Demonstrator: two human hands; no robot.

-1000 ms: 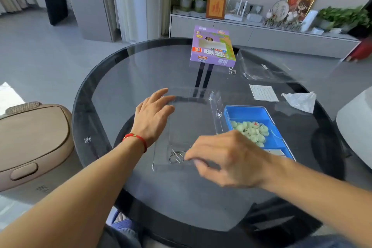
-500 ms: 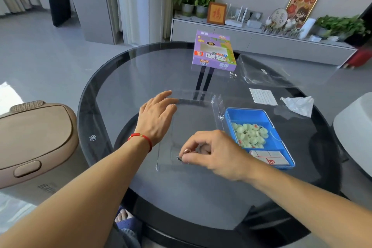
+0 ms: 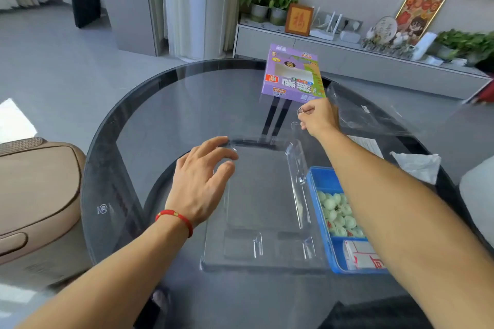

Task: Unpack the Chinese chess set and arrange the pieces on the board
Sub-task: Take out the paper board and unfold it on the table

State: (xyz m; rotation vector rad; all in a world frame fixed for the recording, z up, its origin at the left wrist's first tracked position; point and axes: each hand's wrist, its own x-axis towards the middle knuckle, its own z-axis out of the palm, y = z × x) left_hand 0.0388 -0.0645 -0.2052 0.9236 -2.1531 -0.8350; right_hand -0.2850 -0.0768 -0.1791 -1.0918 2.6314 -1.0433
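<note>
Left hand (image 3: 199, 181), a red cord bracelet (image 3: 175, 219) at its wrist, lies spread with straight fingers on the far left corner of the clear moulded plastic tray (image 3: 263, 203), pressing it down and gripping nothing. To its left, beyond the rim of the round dark glass bench (image 3: 160, 104), stands a beige rounded appliance (image 3: 34, 195) on the grey floor. The clear tray sits flat on the bench in front of the person, its main well showing nothing inside. Just beside its right edge, touching or nearly so, is the blue rectangular plastic box (image 3: 324, 181); pale green round chess pieces (image 3: 338, 215) are heaped in its middle, and a folded white sheet with red print (image 3: 361, 254) lies at its near end, partly hidden by the right forearm. Farther back, near the bench's far edge, a purple cardboard game box (image 3: 292, 75) lies flat. Just in front of it, the right hand (image 3: 318, 117) reaches out with fingers curled, pinching small metal wire rings (image 3: 300, 111) between thumb and fingertips; whether they touch the bench cannot be told. Right of that hand lies a crumpled clear plastic bag (image 3: 374, 112), then a white printed card (image 3: 367, 144) and a crumpled white tissue (image 3: 417, 164) near the right rim.
</note>
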